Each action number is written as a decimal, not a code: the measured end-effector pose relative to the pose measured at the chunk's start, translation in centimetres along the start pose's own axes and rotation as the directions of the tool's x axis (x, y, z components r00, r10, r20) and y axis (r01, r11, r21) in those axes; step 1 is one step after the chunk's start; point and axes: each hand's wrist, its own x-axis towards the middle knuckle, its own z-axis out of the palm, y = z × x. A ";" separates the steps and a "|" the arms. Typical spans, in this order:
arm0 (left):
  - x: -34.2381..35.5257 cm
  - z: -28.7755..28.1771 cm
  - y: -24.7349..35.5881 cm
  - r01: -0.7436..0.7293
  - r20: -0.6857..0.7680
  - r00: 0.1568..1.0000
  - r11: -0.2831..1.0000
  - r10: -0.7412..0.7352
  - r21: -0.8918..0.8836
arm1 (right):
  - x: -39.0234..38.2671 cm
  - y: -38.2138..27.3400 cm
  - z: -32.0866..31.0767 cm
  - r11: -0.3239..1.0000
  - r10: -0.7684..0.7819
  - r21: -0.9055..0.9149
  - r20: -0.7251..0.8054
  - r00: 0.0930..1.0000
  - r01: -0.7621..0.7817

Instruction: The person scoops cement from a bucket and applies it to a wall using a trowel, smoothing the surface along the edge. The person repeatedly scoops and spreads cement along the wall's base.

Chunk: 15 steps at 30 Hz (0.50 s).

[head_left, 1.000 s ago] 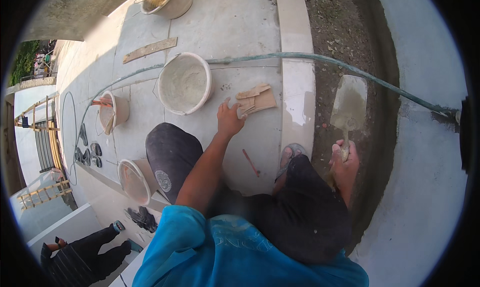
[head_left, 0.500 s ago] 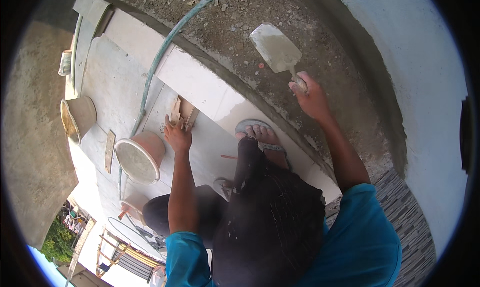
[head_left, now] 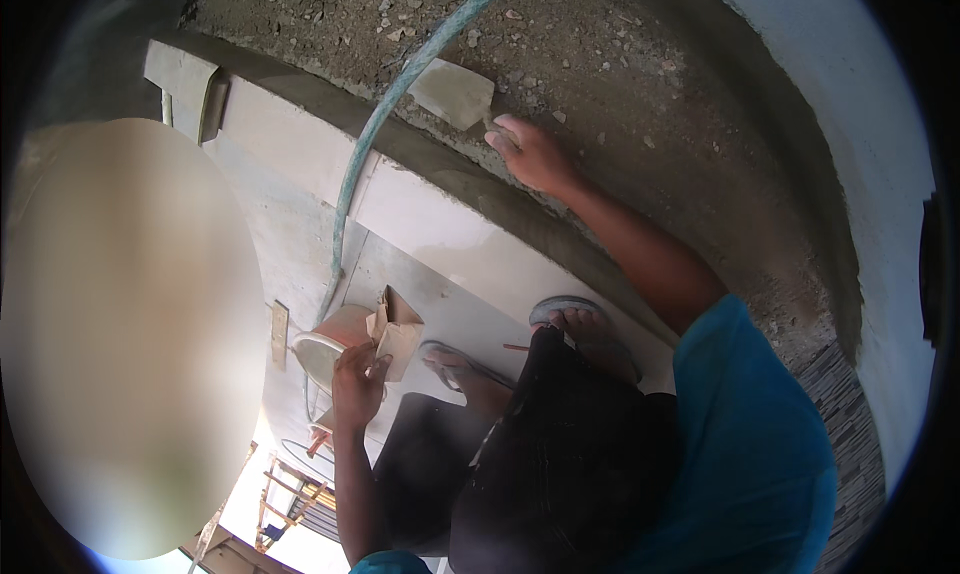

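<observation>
My right hand [head_left: 538,159] is wrapped round the handle of a trowel [head_left: 455,96]. Its broad, cement-smeared blade points left over the stony soil, close to the blue-green hose. My left hand [head_left: 360,384] is closed on a folded piece of brown cardboard [head_left: 400,342], gripped along its lower edge. Just behind that hand stands a bucket [head_left: 348,326], partly covered by the hand and the cardboard. A pale slab ledge [head_left: 430,232] runs diagonally between my two hands, with a grey mortar band [head_left: 480,194] along its far side.
The hose [head_left: 348,194] crosses the ledge and drops to the tiled floor. My sandalled feet [head_left: 585,326] are at the ledge and floor. Beyond the ledge lies stony soil [head_left: 640,94], bordered by a white wall [head_left: 870,124]. A thin wooden strip [head_left: 279,334] lies left of the bucket. A blurred patch hides the far left.
My right hand has swung the trowel left toward the hose. My left hand has lifted the cardboard from the floor beside the ledge and drawn it back toward me. The view has shifted.
</observation>
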 end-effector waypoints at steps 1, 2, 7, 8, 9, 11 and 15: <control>-0.8 -1.0 0.3 -0.011 -0.037 0.999 1.000 0.011 0.002 | 1.4 -0.9 0.7 1.000 0.001 0.008 0.006 1.000 -0.001; -1.5 -1.8 0.3 -0.024 -0.072 0.997 1.000 0.024 -0.002 | 2.8 -2.0 1.2 0.999 0.017 -0.036 0.018 1.000 -0.017; -7.9 -5.3 -0.2 0.157 -0.188 0.968 0.985 -0.166 -0.066 | 9.6 -9.2 4.0 0.989 0.076 -0.143 0.203 0.976 -0.047; -8.9 -5.8 -0.9 0.177 -0.196 0.963 0.983 -0.183 -0.048 | 11.4 -8.6 5.6 0.991 -0.004 -0.130 0.172 0.985 0.027; -9.7 -6.1 -1.9 0.180 -0.224 0.957 0.983 -0.184 -0.041 | 13.7 -7.1 7.4 0.988 -0.082 -0.119 0.131 0.988 0.097; -11.7 -6.4 -4.7 0.202 -0.282 0.938 0.979 -0.202 -0.030 | 17.2 -6.7 10.1 0.982 -0.172 -0.066 0.085 0.981 0.178; -13.9 -6.1 -8.6 0.293 -0.370 0.873 0.949 -0.316 -0.119 | 19.2 -9.7 11.3 0.959 -0.228 -0.146 0.115 0.967 0.243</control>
